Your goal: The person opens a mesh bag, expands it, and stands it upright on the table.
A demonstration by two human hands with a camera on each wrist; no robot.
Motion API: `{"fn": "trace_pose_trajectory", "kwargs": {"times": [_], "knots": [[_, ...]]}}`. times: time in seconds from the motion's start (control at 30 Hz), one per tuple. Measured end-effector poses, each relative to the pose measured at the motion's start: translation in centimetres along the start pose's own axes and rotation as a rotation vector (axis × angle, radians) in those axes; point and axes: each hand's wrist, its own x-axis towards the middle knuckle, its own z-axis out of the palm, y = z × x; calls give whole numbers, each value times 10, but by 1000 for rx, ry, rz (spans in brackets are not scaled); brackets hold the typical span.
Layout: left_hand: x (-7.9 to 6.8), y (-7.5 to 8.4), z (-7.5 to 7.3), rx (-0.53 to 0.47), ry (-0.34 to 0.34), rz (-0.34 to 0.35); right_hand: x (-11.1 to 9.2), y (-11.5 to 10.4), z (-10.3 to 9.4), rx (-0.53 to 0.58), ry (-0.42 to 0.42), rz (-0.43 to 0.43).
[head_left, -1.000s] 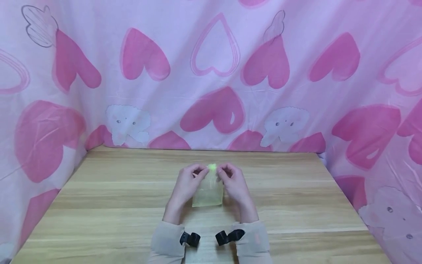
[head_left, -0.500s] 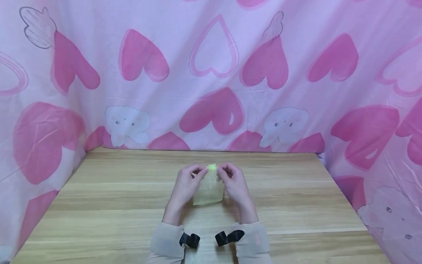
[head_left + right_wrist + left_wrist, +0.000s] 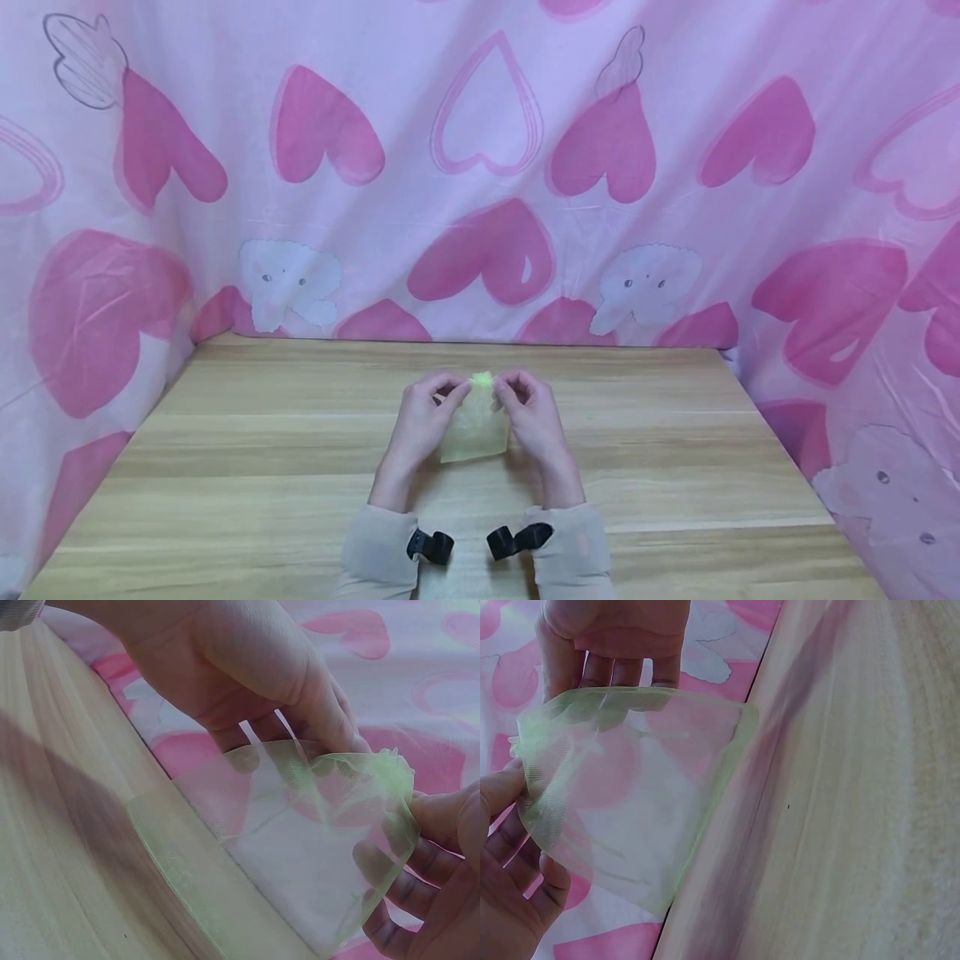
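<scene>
A sheer pale green drawstring bag [image 3: 474, 433] hangs upright above the table, its gathered top [image 3: 482, 379] bunched between my hands. My left hand [image 3: 427, 417] pinches the top at its left side, thumb against fingers. On the right side my right hand [image 3: 534, 412] pinches it the same way. The left wrist view has the bag [image 3: 637, 795] spread flat, with fingers behind it showing through the mesh. In the right wrist view the bag [image 3: 270, 855] has a seam near its lower edge and a ruffled top. Nothing is visible inside the bag.
A wood-grain table [image 3: 262, 467] lies under the hands. Pink curtains with hearts [image 3: 487, 250] enclose its back and both sides. Black wrist cameras [image 3: 431, 547] are strapped over the beige sleeves [image 3: 381, 537].
The bag's lower edge has swung slightly up and away in the head view. Both hands keep their pinch and stay almost in place.
</scene>
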Motion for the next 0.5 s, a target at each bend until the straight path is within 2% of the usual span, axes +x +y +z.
{"fn": "trace_pose_trajectory", "kwargs": {"times": [0.2, 0.5], "knots": [[-1, 0, 0, -5, 1, -14, 8, 27, 0, -26, 33, -20], [0, 0, -1, 5, -4, -6, 9, 29, 1, -46, 50, -23]]}}
